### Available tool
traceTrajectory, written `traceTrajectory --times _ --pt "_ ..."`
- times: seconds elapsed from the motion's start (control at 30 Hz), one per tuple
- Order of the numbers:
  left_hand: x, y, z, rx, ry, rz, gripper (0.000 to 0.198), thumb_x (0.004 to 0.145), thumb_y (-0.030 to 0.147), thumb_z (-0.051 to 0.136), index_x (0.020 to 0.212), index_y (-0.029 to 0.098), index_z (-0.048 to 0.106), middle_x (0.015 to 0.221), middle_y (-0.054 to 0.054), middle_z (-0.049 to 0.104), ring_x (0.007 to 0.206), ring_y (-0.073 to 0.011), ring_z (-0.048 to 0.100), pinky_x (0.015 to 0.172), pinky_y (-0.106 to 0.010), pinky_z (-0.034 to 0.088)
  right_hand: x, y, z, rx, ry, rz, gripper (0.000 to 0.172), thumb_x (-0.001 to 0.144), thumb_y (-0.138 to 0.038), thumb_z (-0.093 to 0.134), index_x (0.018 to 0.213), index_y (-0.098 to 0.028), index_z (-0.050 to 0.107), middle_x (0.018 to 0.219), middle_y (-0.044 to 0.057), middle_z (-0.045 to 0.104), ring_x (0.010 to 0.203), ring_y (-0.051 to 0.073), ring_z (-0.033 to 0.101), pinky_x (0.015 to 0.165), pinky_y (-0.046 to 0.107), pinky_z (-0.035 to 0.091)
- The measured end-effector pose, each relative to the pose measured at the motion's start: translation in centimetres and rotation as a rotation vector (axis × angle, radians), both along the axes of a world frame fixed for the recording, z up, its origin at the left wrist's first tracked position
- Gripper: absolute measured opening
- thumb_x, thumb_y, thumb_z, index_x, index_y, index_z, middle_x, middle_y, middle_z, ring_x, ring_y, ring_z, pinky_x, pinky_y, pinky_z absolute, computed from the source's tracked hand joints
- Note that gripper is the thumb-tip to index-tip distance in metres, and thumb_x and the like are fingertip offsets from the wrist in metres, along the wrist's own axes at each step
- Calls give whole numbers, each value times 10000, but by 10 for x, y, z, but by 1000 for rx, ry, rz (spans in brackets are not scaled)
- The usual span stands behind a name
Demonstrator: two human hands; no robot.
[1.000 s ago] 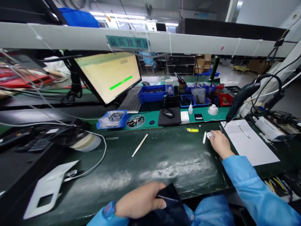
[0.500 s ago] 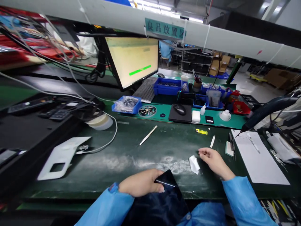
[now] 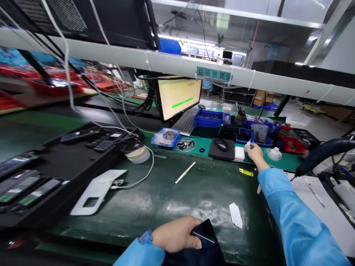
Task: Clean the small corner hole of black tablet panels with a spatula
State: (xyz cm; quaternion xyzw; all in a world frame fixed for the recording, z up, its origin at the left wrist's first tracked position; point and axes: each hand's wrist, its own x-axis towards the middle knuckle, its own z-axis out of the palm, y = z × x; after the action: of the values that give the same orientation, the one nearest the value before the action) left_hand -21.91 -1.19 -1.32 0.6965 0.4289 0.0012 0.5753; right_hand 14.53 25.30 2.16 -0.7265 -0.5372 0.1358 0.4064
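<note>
The 2 hands are well apart. The left hand (image 3: 175, 234) sits at the near edge of the desk (image 3: 194, 195), its fingers wrapped around a dark flat device (image 3: 205, 240) that it holds against the body. A blue sleeve (image 3: 140, 251) covers the wrist. The right hand (image 3: 256, 155) reaches across the desk to the far green mat (image 3: 203, 154), its fingertips at a small white dropper bottle (image 3: 247, 145); I cannot tell whether they grip it.

Just left of that bottle lie a white block (image 3: 239, 153) and a black mouse (image 3: 221, 145) on a dark pad (image 3: 222, 151). A yellow lighter (image 3: 246, 172) lies just below the right hand, and a folded white wipe (image 3: 235, 215) lies on the desk between the 2 hands. A thin white stick (image 3: 185, 172) lies further left.

Along the back stand a blue parts bin (image 3: 208, 119), a keyboard (image 3: 186, 122) and a monitor (image 3: 177, 99) showing a green bar. On the left, a black tray (image 3: 30, 188) holds 3 phones, beside a white plastic template (image 3: 97, 192). On the right, a corded handheld tool (image 3: 323, 151) hangs over a white paper sheet (image 3: 327, 207).
</note>
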Motion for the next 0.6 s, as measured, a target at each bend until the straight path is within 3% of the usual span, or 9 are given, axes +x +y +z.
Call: traceTrajectory --times 0.1,0.2,0.33,0.47,0.6 --pt "0 1 0 -4 3 -1 175 728 322 759 863 231 695 839 26 739 806 -222 678 707 -272 469 1 -3 1 39 37 23 335 999 -389 674 1268 -191 650 1337 103 638 1162 256 647 992 491 563" --pt "-2 0 -2 -19 -7 -7 169 749 327 760 873 229 699 824 24 728 797 -215 666 697 -268 456 5 -38 -11 102 110 99 338 994 -407 676 1237 -173 655 1286 98 657 1147 256 652 991 497 555" --pt "-4 0 -5 -31 -33 2 164 782 333 757 880 221 689 808 23 700 778 -199 634 690 -265 438 4 -136 -47 137 281 271 376 1007 -489 597 1245 -198 609 1156 85 707 1032 236 698 909 434 585" --pt "-5 0 -6 -52 -77 -28 125 821 304 736 883 212 680 803 33 687 762 -173 618 716 -260 437 -2 -239 -83 80 436 365 349 1019 -545 493 1125 -226 589 798 13 680 636 190 655 613 347 564" --pt "-6 -1 -6 -55 -92 -51 166 870 356 716 896 200 665 825 22 680 786 -173 609 739 -263 458 -6 -289 -96 68 482 307 309 999 -498 569 1122 -222 636 625 -42 573 519 155 538 525 298 470"
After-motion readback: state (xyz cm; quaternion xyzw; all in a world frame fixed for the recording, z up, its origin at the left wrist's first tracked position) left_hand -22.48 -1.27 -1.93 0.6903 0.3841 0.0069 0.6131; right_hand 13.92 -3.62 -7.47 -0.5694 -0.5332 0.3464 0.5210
